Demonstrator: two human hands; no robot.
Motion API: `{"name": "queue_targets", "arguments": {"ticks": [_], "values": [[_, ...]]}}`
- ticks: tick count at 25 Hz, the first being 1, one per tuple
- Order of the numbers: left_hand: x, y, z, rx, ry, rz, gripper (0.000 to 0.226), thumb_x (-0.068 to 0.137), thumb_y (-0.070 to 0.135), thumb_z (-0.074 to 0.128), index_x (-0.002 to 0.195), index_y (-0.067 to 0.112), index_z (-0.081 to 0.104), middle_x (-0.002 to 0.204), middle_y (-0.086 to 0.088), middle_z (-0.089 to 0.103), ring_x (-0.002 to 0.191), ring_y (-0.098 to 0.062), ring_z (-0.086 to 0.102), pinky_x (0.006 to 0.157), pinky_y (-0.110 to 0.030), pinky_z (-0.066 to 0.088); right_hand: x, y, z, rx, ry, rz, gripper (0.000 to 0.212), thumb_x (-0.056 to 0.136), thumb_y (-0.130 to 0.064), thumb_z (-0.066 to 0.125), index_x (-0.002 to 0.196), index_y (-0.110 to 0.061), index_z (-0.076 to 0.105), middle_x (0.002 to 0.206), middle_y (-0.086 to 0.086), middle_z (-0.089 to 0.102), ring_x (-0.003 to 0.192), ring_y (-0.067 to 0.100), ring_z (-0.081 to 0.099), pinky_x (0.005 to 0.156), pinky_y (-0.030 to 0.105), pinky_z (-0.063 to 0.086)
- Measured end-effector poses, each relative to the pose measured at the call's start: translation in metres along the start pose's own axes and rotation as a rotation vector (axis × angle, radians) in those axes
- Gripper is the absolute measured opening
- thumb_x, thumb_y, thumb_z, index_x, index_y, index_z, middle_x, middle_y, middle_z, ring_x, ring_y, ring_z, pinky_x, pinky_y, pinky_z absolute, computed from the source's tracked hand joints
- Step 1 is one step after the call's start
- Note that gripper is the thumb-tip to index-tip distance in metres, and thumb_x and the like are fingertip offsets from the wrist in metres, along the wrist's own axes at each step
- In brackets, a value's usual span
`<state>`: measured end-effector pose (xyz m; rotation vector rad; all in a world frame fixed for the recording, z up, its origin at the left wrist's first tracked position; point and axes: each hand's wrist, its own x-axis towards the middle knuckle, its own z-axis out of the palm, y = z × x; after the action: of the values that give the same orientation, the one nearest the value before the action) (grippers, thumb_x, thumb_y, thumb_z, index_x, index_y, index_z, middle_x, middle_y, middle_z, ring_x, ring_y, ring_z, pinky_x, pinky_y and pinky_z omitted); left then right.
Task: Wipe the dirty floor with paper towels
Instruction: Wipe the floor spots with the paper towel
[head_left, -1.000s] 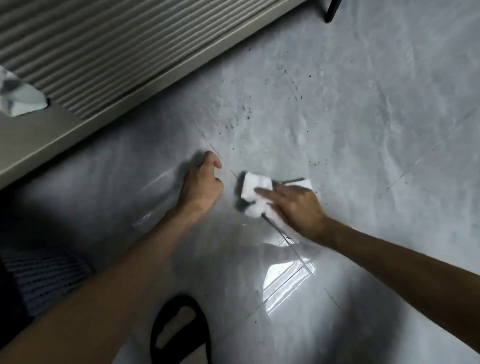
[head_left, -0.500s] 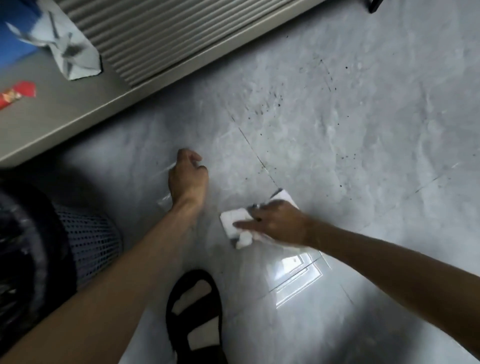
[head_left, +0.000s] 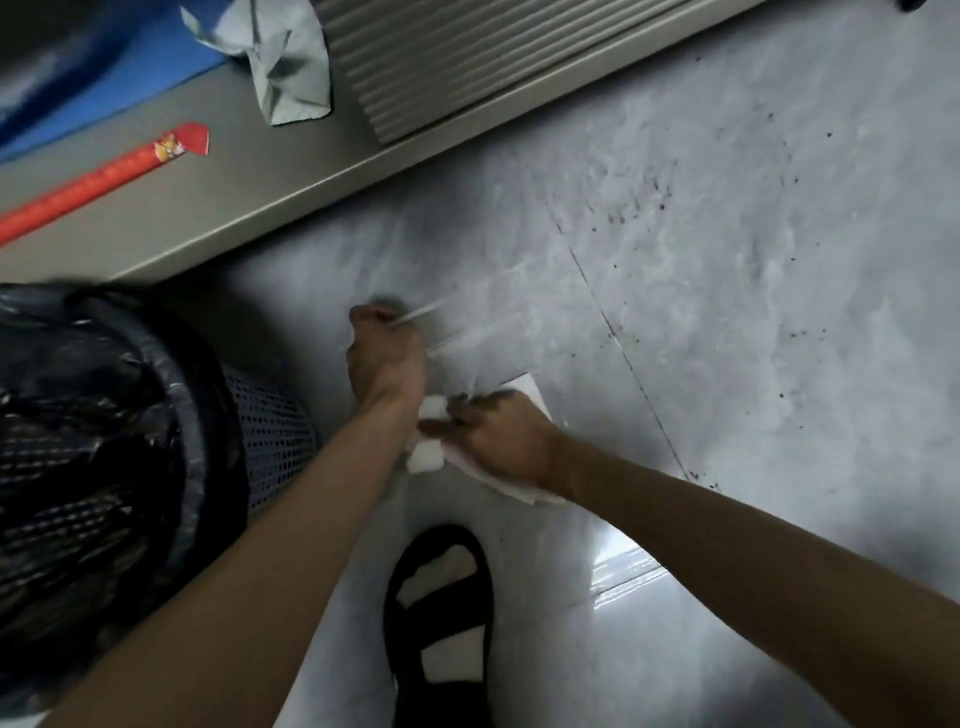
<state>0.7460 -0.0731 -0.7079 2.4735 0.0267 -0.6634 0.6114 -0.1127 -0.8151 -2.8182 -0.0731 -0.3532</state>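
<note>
Now pressing a white paper towel (head_left: 427, 457) down onto the grey floor (head_left: 753, 338) with the right hand (head_left: 501, 441), laying the fingers over the soft folded sheet and not wrapping them around it. Holding the towel flat on the tile, partly under the right palm and touching the left wrist. Clenching the left hand (head_left: 384, 358) into a tight fist just beside the towel, curling the fingers around the edge of a thin clear sheet (head_left: 422, 312), too blurred for telling more about it. Working on smooth, marble-like tiles with a thin straight joint, with small dark specks (head_left: 641, 205) lying farther right, apart from the towel. Standing with a black strap sandal (head_left: 441, 623) near the hands. Reaching beside a round metal mesh waste basket (head_left: 275, 431) lined with a crinkled black plastic bag (head_left: 93, 415). Facing a flat grey ledge (head_left: 270, 171) carrying a long red paper strip (head_left: 104, 176) and a crumpled pale tissue (head_left: 288, 67), next to a ribbed panel (head_left: 467, 57).
</note>
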Motion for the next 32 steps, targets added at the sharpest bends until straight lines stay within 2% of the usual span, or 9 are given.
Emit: {"name": "queue_targets", "arguments": {"ticks": [5,11,13,17,21,23,27,30,32], "values": [[0.007,-0.016,-0.002,-0.03,0.007,-0.052,0.025,0.096,0.028,0.037,0.114,0.015,0.049,0.105,-0.015,0.062,0.095,-0.033,0.06,0.082,-0.04,0.052,0.02,0.067,-0.032,-0.116,0.099,0.567,0.042,0.088,-0.019,0.051,0.128,-0.026,0.061,0.094,0.009,0.067,0.059,0.028,0.065,0.047,0.027,0.038],[0.008,-0.018,0.002,-0.057,0.015,-0.082,0.025,0.099,0.029,0.037,0.116,0.015,0.048,0.109,-0.017,0.062,0.099,-0.034,0.06,0.083,-0.041,0.051,-0.007,-0.016,0.001,0.12,-0.055,-0.04,0.03,0.088,-0.032,0.057,0.116,-0.032,0.068,0.086,-0.002,0.066,0.067,0.021,0.066,0.049,0.029,0.044],[0.009,-0.019,0.003,-0.079,0.072,-0.094,0.022,0.097,0.026,0.042,0.115,0.015,0.049,0.11,-0.018,0.063,0.1,-0.035,0.061,0.079,-0.038,0.049,0.023,0.015,-0.006,0.033,-0.017,0.04,0.033,0.088,-0.03,0.055,0.119,-0.032,0.067,0.09,0.0,0.068,0.066,0.02,0.066,0.051,0.029,0.044],[0.013,-0.019,0.003,-0.191,0.212,-0.053,0.025,0.095,0.02,0.045,0.113,0.005,0.052,0.1,-0.016,0.063,0.09,-0.03,0.06,0.067,-0.025,0.034,0.091,0.063,-0.02,-0.105,0.048,0.562,0.039,0.095,-0.026,0.047,0.133,-0.024,0.057,0.104,0.009,0.068,0.074,0.03,0.068,0.056,0.032,0.045],[0.031,-0.023,0.004,-0.257,0.217,-0.032,0.025,0.085,0.016,0.052,0.104,0.003,0.064,0.092,-0.013,0.07,0.084,-0.028,0.067,0.063,-0.024,0.044,0.105,0.01,0.008,0.06,0.069,0.167,0.035,0.079,-0.022,0.04,0.087,-0.012,0.073,0.069,0.008,0.068,0.053,0.026,0.063,0.055,0.031,0.05],[0.032,-0.022,0.004,-0.187,0.238,-0.029,0.024,0.088,0.016,0.051,0.106,0.004,0.062,0.093,-0.009,0.069,0.083,-0.024,0.066,0.062,-0.023,0.039,0.112,0.019,0.009,0.125,0.091,0.12,0.028,0.074,-0.018,0.044,0.085,-0.008,0.068,0.065,0.012,0.066,0.048,0.029,0.061,0.048,0.031,0.051],[0.023,-0.013,0.008,-0.065,0.162,-0.014,0.027,0.094,0.021,0.043,0.117,0.008,0.049,0.108,-0.018,0.062,0.098,-0.033,0.061,0.071,-0.028,0.037,0.108,0.077,-0.007,-0.113,0.099,0.447,0.042,0.082,-0.02,0.058,0.124,-0.026,0.064,0.087,0.005,0.069,0.055,0.024,0.065,0.044,0.024,0.04],[0.016,-0.009,0.02,0.062,0.013,0.111,0.036,0.084,0.038,0.037,0.109,0.014,0.048,0.11,-0.02,0.062,0.099,-0.037,0.06,0.085,-0.04,0.048,0.06,0.123,-0.035,-0.239,0.036,0.735,0.044,0.092,-0.017,0.054,0.134,-0.027,0.054,0.095,0.009,0.066,0.059,0.029,0.065,0.048,0.028,0.037],[0.014,-0.004,0.027,0.103,-0.072,0.124,0.021,0.082,0.032,0.04,0.098,0.019,0.046,0.106,-0.017,0.061,0.096,-0.036,0.06,0.086,-0.044,0.049,0.022,0.156,-0.064,-0.273,0.092,0.96,0.043,0.096,-0.016,0.046,0.136,-0.027,0.052,0.101,0.013,0.065,0.064,0.035,0.065,0.053,0.033,0.041]]}}
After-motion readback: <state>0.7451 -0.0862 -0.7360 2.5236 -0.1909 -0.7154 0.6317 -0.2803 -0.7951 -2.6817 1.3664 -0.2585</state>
